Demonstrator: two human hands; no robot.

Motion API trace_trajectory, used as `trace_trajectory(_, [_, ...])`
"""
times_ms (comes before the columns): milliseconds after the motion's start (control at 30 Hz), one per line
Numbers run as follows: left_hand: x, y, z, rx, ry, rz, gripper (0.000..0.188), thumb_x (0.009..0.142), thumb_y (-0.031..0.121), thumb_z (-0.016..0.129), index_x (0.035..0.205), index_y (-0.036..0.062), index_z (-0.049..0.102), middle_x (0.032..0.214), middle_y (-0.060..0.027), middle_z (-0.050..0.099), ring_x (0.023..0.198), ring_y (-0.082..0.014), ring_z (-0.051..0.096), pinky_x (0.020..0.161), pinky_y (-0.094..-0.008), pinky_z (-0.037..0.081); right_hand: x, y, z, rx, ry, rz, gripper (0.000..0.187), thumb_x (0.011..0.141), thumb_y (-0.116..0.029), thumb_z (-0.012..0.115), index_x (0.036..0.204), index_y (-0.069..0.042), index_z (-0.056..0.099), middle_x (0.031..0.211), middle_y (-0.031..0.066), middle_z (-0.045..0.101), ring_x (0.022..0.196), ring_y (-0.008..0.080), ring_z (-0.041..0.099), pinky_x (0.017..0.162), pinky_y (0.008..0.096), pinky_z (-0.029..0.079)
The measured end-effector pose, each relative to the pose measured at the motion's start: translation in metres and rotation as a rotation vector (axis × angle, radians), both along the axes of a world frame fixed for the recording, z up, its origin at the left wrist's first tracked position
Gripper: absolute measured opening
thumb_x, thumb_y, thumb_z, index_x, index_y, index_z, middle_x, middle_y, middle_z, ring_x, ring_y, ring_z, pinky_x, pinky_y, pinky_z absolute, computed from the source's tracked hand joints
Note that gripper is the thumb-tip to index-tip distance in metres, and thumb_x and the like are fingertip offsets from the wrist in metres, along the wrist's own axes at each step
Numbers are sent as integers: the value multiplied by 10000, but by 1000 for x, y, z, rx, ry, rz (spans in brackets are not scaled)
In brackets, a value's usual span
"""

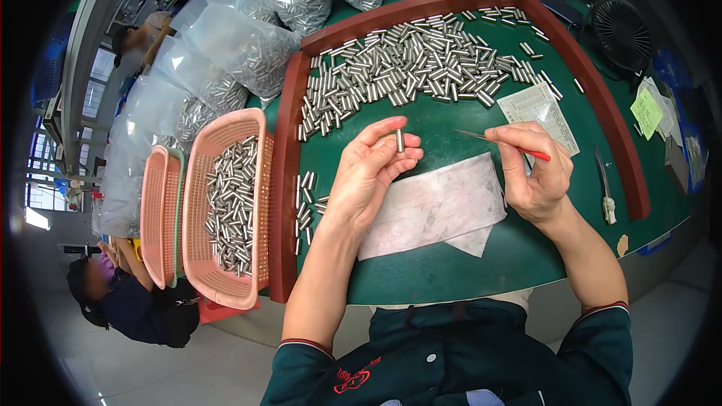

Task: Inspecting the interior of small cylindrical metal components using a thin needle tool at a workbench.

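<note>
My left hand (368, 169) is closed, pinching a short shiny metal cylinder (400, 140) upright between thumb and fingers. A slim tool with a pointed metal tip and a red handle (535, 155) is gripped in my right hand (543, 180). Its tip points left toward the cylinder, some distance apart from it. Below and between both hands lies a stained whitish cloth (436, 210) on the green tabletop (406, 282). Beyond them spreads a large heap of similar metal cylinders (406, 60). Several loose ones (303, 210) lie left of my left wrist.
A red-brown raised border (284, 180) surrounds the work area. Left of it stand pink baskets (194, 180), one filled with cylinders; clear bags of parts (259, 53) line the back. A printed sheet (540, 116), thin tool (604, 180) and black fan (620, 30) are right. Two people are at left.
</note>
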State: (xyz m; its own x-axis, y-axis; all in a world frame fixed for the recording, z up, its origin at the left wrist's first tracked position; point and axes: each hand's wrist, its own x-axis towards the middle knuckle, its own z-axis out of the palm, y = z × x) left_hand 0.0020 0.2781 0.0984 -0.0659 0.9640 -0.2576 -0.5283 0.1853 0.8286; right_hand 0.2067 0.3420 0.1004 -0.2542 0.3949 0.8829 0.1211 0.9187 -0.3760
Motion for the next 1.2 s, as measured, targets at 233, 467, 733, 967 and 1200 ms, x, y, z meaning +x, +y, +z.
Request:
trace_trajectory(233, [1,0,-2,-8,-7,-9,299,871,41,482,1157,-41,452,957,-169,588,808,-183,609,739,-254,516,1,0,0,-5,-12,1,230,662,151,609,848,36,534,706,124,609,585,225,612,496,257,478])
trace_trajectory(467, [6,-8,10,84,213,70,261,892,75,468,1128,-37,466,946,-158,604,792,-169,609,725,-262,503,0,-1,2,-15,-3,2,219,677,143,602,851,30,532,702,124,609,591,231,608,500,264,476])
trace_trajectory(733, [-28,-72,45,447,1610,646,299,808,-69,496,1098,-8,542,833,-116,632,738,-181,616,648,-280,480,-1,-6,2,-25,-16,22,208,686,138,601,847,26,531,702,124,608,593,226,606,504,263,475])
trace_trajectory(967, [-77,-96,78,226,2150,912,320,786,-15,540,1104,-27,512,1041,-141,544,928,-234,551,770,-334,435,-5,-13,4,-11,-6,48,208,687,138,602,846,24,532,700,122,604,590,226,604,499,262,472])
trace_trajectory(1200, [-42,-48,48,395,1840,624,47,740,14,612,773,2,581,673,-124,526,575,-273,523,533,-345,412,-4,-13,3,-6,-13,50,210,692,138,598,854,23,528,698,122,600,582,226,598,497,266,472])
